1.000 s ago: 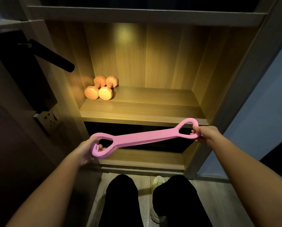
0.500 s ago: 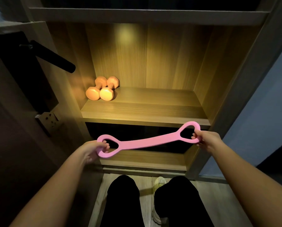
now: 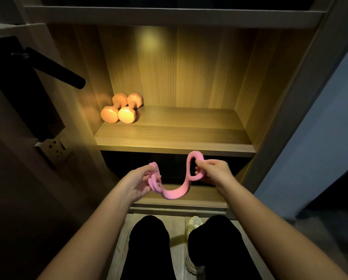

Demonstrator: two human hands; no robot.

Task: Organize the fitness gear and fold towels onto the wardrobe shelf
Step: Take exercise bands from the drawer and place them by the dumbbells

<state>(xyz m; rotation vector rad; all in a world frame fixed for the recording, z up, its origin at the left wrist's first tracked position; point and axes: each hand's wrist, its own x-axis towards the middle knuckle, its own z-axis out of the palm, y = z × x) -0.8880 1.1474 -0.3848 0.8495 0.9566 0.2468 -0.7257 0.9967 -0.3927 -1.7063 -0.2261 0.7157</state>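
Your left hand point(image 3: 140, 182) and right hand point(image 3: 215, 172) each pinch an end loop of the pink band point(image 3: 174, 194), slack between them below the shelf point(image 3: 175, 138); a loose grip could let it spring free short of the dumbbells point(image 3: 121, 110).

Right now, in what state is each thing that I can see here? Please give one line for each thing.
pink resistance band: slack, sagging in a curve between the two hands, not on the shelf.
left hand: grips the band's left loop.
right hand: grips the band's right loop.
orange dumbbells: two, lying side by side and touching, at the shelf's back left.
wardrobe shelf: lit, open at the front.
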